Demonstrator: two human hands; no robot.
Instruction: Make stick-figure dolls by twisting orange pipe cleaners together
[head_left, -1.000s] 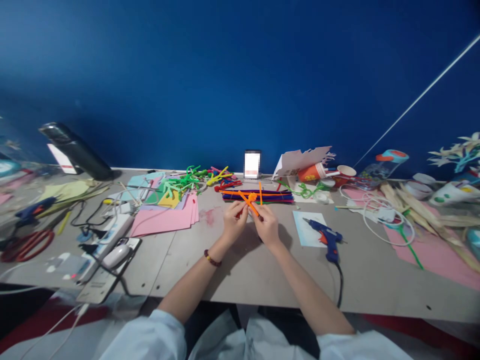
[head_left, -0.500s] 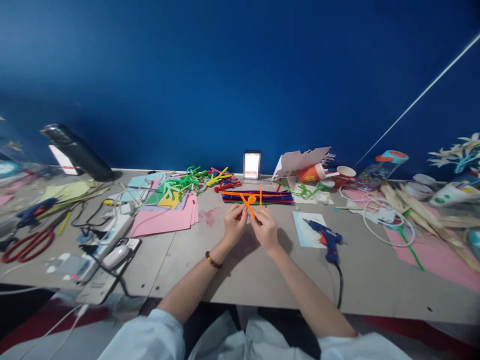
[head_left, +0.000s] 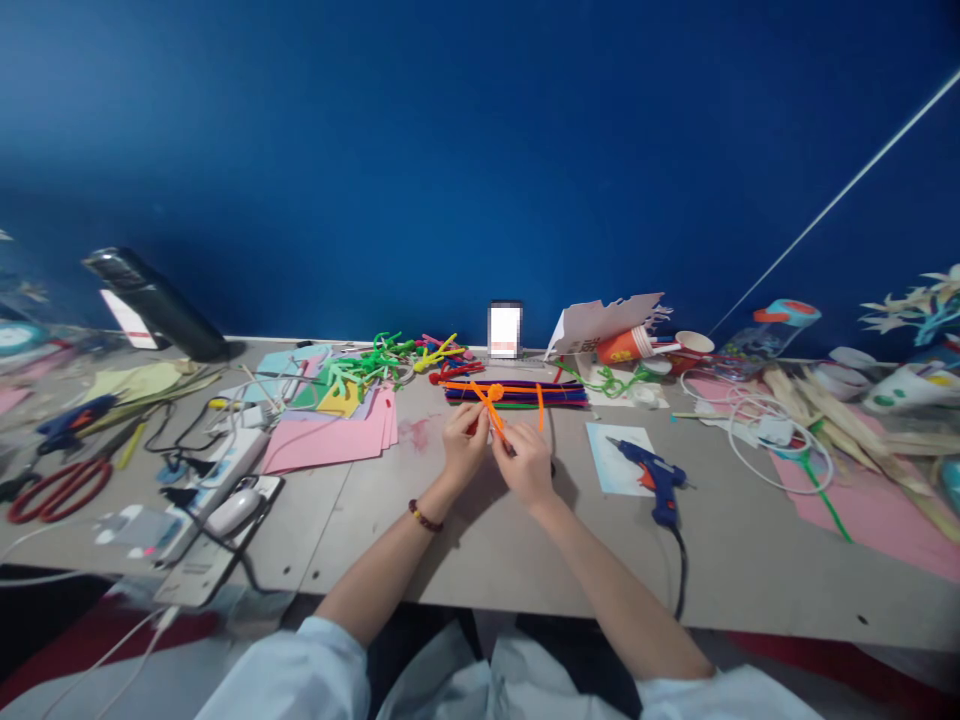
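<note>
At frame centre, the left hand (head_left: 465, 440) and right hand (head_left: 528, 464) pinch the orange pipe cleaner (head_left: 495, 394) between nearly closed fingertips, seemingly to steady its crossing strands, the glue gun (head_left: 663, 484) lying right of centre, perhaps for easy reach.
</note>
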